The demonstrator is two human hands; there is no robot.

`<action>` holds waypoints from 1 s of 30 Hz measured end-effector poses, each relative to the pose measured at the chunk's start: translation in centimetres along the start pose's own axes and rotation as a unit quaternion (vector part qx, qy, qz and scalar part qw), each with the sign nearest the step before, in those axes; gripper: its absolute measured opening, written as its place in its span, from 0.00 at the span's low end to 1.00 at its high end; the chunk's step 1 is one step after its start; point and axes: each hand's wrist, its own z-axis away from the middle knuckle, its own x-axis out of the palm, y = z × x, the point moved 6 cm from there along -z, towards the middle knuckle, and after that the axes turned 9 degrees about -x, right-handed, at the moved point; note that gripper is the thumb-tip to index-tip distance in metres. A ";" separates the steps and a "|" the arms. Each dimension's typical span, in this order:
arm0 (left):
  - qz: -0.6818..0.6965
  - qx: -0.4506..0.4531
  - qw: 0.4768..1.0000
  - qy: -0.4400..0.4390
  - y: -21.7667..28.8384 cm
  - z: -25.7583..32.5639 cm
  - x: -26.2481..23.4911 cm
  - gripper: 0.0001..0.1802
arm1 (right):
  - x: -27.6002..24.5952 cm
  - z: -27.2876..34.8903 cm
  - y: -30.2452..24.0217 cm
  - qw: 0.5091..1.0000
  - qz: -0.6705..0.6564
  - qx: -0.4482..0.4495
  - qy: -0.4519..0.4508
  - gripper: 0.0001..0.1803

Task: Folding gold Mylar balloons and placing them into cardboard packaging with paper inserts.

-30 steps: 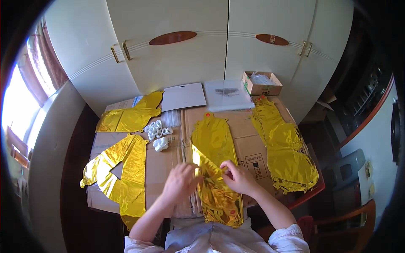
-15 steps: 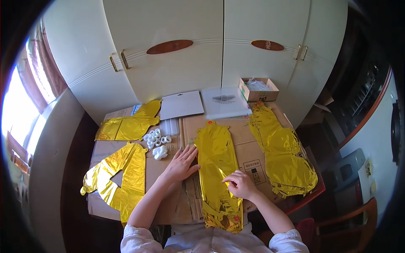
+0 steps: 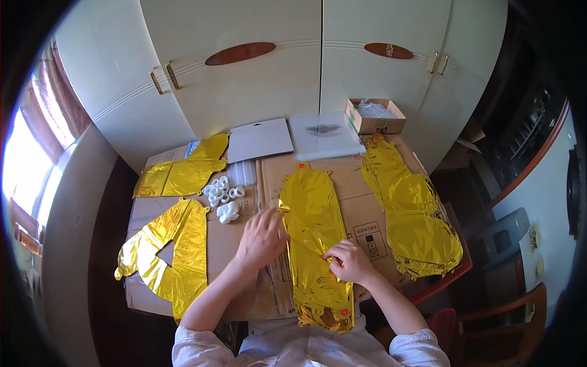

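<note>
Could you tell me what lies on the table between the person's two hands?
In the head view, a long flat gold foil balloon lies between the left hand and the right hand; both touch it.

Cream wardrobe doors w/ brown oval handles fill my upper frame; bright window far left, wooden chair lower right.

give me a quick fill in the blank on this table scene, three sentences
1. The left hand lies flat beside the long ____ foil balloon.
2. The right hand pinches that balloon's ____ edge.
3. The small cardboard box stands at the table's ____ right corner.

Missing words: gold; right; far
</note>
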 end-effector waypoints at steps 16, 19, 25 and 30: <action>-0.025 0.155 0.986 -0.061 5.3 6.9 2.5 0.43 | 2.6 -10.0 3.6 0.995 -0.052 0.082 -0.007 0.18; -0.022 0.151 0.986 -0.061 4.9 7.1 2.8 0.43 | 4.8 -13.9 4.7 0.978 0.054 0.176 -0.096 0.21; -0.025 0.155 0.986 -0.053 4.9 7.2 2.8 0.42 | 7.3 -15.9 5.2 0.969 0.135 0.135 -0.159 0.17; -0.038 0.161 0.985 -0.047 4.9 7.4 2.9 0.40 | 8.5 -15.1 7.4 0.981 0.074 0.140 -0.107 0.12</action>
